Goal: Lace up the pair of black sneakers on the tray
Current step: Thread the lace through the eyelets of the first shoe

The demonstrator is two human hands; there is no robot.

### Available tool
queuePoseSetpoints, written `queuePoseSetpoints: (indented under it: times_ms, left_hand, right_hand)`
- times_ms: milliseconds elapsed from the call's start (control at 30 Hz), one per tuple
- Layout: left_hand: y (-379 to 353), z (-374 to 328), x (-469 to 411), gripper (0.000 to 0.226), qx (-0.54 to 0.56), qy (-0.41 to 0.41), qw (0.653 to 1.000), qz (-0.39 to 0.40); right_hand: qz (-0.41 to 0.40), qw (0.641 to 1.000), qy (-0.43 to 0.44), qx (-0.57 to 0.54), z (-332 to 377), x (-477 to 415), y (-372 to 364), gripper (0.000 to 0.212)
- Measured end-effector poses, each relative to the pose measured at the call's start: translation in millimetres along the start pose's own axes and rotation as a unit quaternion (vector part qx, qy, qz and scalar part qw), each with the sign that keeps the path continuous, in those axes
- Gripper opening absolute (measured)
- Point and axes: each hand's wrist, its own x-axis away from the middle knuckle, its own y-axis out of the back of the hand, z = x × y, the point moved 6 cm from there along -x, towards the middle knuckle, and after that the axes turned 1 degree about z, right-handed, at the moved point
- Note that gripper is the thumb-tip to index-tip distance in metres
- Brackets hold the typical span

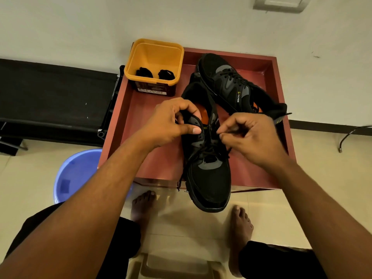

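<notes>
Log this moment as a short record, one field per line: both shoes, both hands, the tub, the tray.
near shoe: black sneaker, toe towards the person and overhanging the tray's front edge, partly laced
far shoe: black sneaker, lying on the tray behind it, laced
left hand: left hand grips the near shoe's collar and eyelet flap
right hand: right hand pinches a lace at the upper eyelets
tub: yellow tub at tray's far left corner, two black lace bundles inside
tray: red tray
</notes>
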Motion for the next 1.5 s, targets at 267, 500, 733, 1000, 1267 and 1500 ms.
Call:
queuePoseSetpoints:
  times_ms: [267,500,733,1000,1267,1500]
  left_hand:
    - [0,0,0,0.030,-0.001,0.003,1.000,0.000]
    - [1,2,0,0.030,-0.005,0.001,1.000,-0.004]
    - [1,-1,1,0.029,0.001,0.010,1.000,-0.006]
    - [22,-10,13,0.018,0.061,0.008,0.989,-0.133]
    - [-13,-7,40,0.008,0.069,0.152,0.985,0.034]
    - [-10,-11,48,0.014,0.119,0.224,0.967,0.006]
  right_hand:
    - [0.015,0.999,0.022,0.025,6,3,-11,0.018]
    - [0.018,1.000,0.012,0.006,6,0,0,0.021]
    - [-0.064,0.993,0.009,0.099,4,-4,30,0.015]
    - [0.162,0.970,-0.073,0.164,4,-1,23,0.015]
    - [0.074,0.980,0.080,0.164,10,-26,-12,0.041]
    - [0.022,0.980,0.079,0.181,7,-33,-12,0.033]
